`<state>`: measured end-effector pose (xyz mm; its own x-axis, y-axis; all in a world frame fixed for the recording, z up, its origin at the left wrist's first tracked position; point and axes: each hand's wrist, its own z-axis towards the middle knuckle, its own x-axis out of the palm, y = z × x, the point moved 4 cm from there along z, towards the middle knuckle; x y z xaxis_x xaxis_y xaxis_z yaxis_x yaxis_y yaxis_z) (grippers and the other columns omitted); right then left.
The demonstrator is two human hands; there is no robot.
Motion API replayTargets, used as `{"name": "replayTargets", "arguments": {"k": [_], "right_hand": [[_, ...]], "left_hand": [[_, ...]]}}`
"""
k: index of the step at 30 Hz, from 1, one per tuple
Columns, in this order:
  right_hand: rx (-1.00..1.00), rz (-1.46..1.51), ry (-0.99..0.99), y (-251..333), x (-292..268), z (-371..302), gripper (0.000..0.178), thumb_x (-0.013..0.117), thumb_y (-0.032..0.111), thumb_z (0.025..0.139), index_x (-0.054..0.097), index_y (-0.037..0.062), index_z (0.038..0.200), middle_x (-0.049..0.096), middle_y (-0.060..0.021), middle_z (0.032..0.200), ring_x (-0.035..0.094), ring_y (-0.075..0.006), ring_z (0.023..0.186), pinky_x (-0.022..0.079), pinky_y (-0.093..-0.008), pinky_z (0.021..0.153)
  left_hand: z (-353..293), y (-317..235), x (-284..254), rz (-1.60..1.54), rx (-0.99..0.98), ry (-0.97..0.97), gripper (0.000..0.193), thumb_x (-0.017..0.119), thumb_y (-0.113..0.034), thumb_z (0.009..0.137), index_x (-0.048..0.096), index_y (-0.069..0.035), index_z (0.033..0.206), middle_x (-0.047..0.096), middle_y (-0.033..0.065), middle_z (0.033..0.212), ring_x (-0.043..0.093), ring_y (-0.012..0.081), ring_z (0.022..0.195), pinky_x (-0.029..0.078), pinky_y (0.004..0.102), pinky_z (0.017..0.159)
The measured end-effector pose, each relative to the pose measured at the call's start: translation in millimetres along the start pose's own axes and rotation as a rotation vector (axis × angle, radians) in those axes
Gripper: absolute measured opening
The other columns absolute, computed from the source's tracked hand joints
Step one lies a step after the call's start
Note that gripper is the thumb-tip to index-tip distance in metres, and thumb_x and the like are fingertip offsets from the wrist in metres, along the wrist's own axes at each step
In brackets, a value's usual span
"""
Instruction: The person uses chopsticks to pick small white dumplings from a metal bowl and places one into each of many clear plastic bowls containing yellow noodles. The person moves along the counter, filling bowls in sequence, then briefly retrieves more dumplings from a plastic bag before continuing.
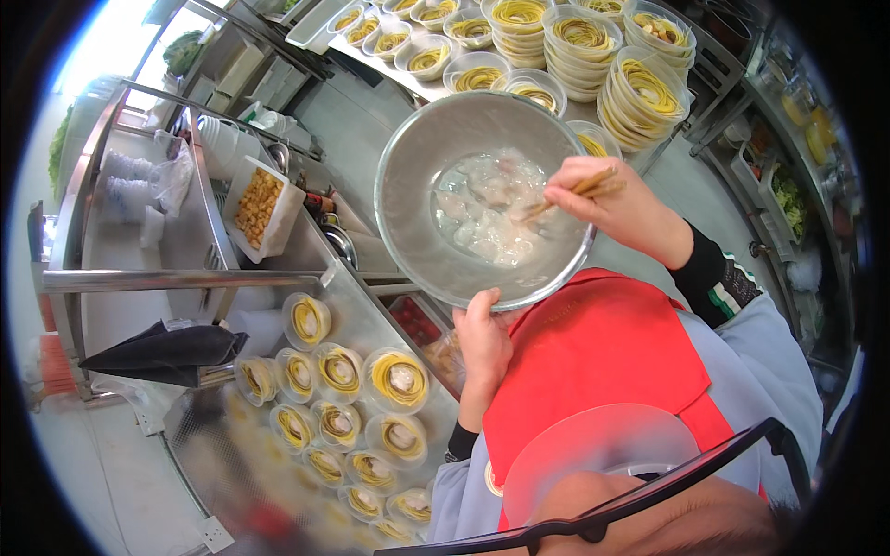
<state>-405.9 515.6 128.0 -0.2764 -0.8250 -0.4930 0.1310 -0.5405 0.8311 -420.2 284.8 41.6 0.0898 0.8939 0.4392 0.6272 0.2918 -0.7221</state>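
One wide stainless-steel mixing bowl [405, 199] is sitting in front of the person's body, just above the red apron [593, 366], its open mouth facing the camera. A wet, glossy, whitish mass [496, 208] is lying in its bottom, looking partly translucent. The left hand [486, 343] is gripping the near rim, its thumb pressing over the edge; the other fingers are mostly hiding beneath the bowl, so I cannot tell how they are standing. The right hand [612, 199] is reaching over the bowl's right side, its fingers closing together and clamping on wooden chopsticks [601, 185], whose tips are touching the mass.

Beyond the bowl, clear plastic bowls [619, 125] are covering a pale table [428, 90], those on the right standing in tall stacks, nearly all holding coiled yellow strands. To the left, about a dozen more plastic tubs [369, 397] are resting on a steel counter [360, 317], many bearing a whitish lump at the middle of their yellow coils. Above these, a white rectangular container [286, 224] is holding golden-brown cubes [258, 206]. At far right, leafy greens [788, 202] are filling a tray.
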Motion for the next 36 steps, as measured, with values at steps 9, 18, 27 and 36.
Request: {"name": "replayTargets", "arguments": {"k": [9, 18, 27, 36], "right_hand": [[-0.036, 0.301, -0.177, -21.8, 24.4, 10.8, 0.025, 0.066, 0.023, 0.097, 0.068, -0.0024, 0.096, 0.062, -0.0066, 0.086, 0.060, -0.0114, 0.066, 0.048, -0.0261, 0.060], [0.099, 0.286, -0.120, -20.5, 17.2, 8.0, 0.022, 0.059, 0.020, 0.101, 0.070, 0.0010, 0.100, 0.066, -0.0032, 0.087, 0.060, -0.0073, 0.068, 0.044, -0.0210, 0.058], [0.238, 0.855, -0.278, -41.1, 41.2, 30.1, 0.035, 0.051, 0.031, 0.106, 0.066, -0.0007, 0.108, 0.067, -0.0063, 0.086, 0.061, -0.0082, 0.070, 0.045, -0.0202, 0.061], [0.134, 0.706, -0.328, -31.1, 23.1, 21.3, 0.032, 0.056, 0.029, 0.103, 0.069, 0.0000, 0.103, 0.067, -0.0053, 0.084, 0.061, -0.0076, 0.068, 0.046, -0.0211, 0.061]], "left_hand": [[-8.1, 1.9, 1.6, -0.025, 0.079, 0.001, 0.041, 0.049, -0.004, 0.085, 0.051, 0.007, 0.124, 0.059, 0.0173, 0.119, 0.066, 0.0321, 0.103, 0.061, 0.0462, 0.082], [-9.3, 1.6, 0.0, -0.002, 0.092, -0.040, 0.045, 0.051, -0.004, 0.085, 0.049, 0.005, 0.128, 0.056, 0.0163, 0.123, 0.064, 0.0321, 0.105, 0.060, 0.0478, 0.083], [-12.7, 1.7, 11.7, -0.004, 0.083, -0.068, 0.043, 0.052, 0.000, 0.087, 0.041, 0.004, 0.129, 0.056, 0.0177, 0.120, 0.065, 0.0310, 0.100, 0.064, 0.0454, 0.077], [-7.0, -3.3, 15.9, -0.035, 0.086, 0.029, 0.043, 0.052, 0.000, 0.087, 0.044, 0.003, 0.128, 0.059, 0.0157, 0.116, 0.066, 0.0280, 0.099, 0.064, 0.0430, 0.075]]}}
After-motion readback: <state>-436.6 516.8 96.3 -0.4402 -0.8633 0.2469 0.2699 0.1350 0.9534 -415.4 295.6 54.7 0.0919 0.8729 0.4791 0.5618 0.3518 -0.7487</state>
